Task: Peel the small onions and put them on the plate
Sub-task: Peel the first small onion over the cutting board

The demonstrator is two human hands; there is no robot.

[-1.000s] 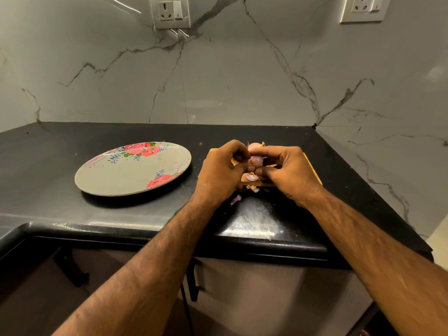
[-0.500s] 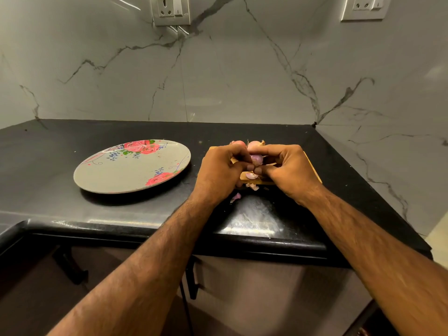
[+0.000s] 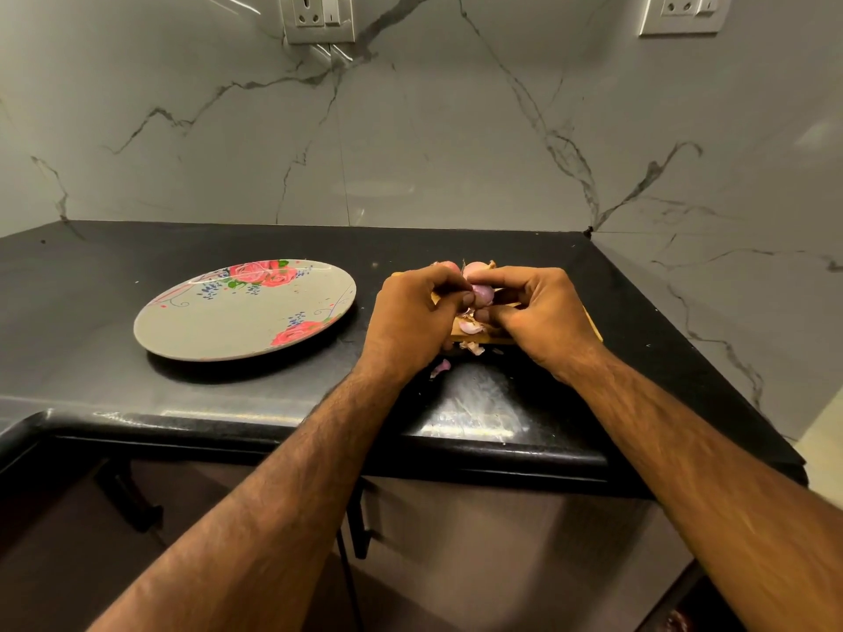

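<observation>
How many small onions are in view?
3. The held onion is pinched between left hand and right hand above the wooden board; a second onion and third onion lie just behind the hands. None on the plate. Hands may hide more.

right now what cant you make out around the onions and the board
1. Held onion: head view, fingers of the left hand and right hand cover most of it; how much skin is left cannot be told.
2. Onions behind: only their tops show over the hands; count unclear.
3. Wooden board: mostly under both hands; outline hidden.
4. Wall sockets: cut off by the top edge.
</observation>
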